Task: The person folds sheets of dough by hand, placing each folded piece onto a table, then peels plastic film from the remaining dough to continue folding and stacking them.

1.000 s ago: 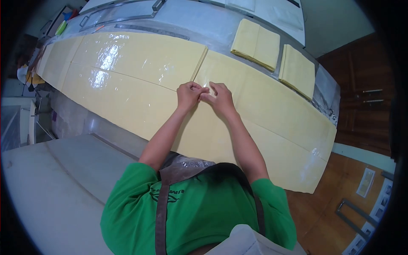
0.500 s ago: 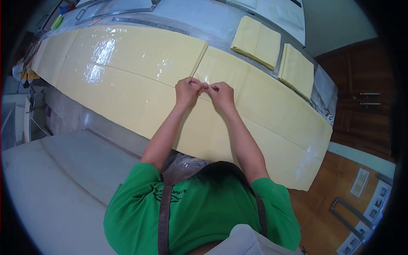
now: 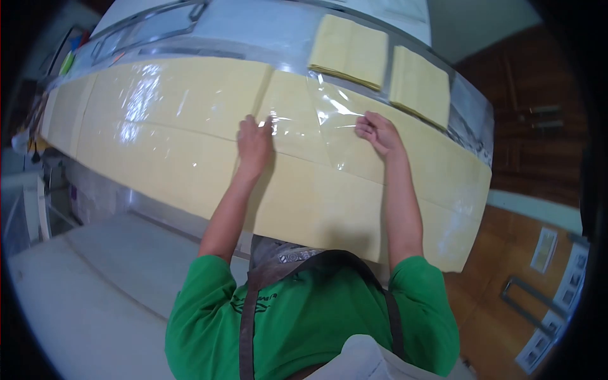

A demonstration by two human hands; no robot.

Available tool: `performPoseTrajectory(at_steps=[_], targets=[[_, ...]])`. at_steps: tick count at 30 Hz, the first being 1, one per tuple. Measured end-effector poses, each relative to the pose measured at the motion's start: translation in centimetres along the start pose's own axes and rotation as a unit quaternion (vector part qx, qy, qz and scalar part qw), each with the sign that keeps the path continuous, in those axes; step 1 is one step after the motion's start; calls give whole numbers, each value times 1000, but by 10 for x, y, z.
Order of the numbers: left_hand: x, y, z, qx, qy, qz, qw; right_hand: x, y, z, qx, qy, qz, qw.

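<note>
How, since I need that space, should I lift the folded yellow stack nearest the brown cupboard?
I'd grip the right-hand stack by its near edge, coming from the wearer's side, thumbs on top and fingers under every layer. It lies flat with layered folds facing that way, while the other stack sits close on its left.

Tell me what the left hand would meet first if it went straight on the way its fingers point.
Probably the raised seam in the yellow sheets, just beyond the left hand; depth is unclear, so it might skim over.
</note>
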State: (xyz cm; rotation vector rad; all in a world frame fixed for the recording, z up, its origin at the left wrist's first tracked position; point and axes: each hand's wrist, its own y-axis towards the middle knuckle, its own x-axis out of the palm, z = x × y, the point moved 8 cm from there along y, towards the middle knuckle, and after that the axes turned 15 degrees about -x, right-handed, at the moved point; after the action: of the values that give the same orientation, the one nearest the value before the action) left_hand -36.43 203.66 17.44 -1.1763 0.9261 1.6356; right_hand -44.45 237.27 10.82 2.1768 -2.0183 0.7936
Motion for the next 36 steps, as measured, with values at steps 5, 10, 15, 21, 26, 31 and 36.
performPoseTrajectory(at_steps=[5, 10, 15, 21, 26, 31, 36], targets=[[-20, 1, 42, 40, 86, -2, 995, -234, -85, -75, -66, 96, 162, 980], [-2, 11, 76, 21, 173, -115, 978, -523, -256, -146, -185, 194, 266, 926], [36, -22, 202, 98, 116, -31, 988, -714, -477, -202, -256, 126, 439, 852], [95, -270, 512, 491, -217, -243, 808, -587, -616, -324, -326, -10, 424, 845], [115, -430, 623, 559, -239, -392, 691, -474, -750, -398, -490, -53, 313, 812], [53, -547, 599, 646, -248, -582, 427, -340, -916, -450, -707, -244, 542, 383], [38, -414, 508, 573, -104, -725, 368, -431, -896, -384, -489, -387, 673, 398]])
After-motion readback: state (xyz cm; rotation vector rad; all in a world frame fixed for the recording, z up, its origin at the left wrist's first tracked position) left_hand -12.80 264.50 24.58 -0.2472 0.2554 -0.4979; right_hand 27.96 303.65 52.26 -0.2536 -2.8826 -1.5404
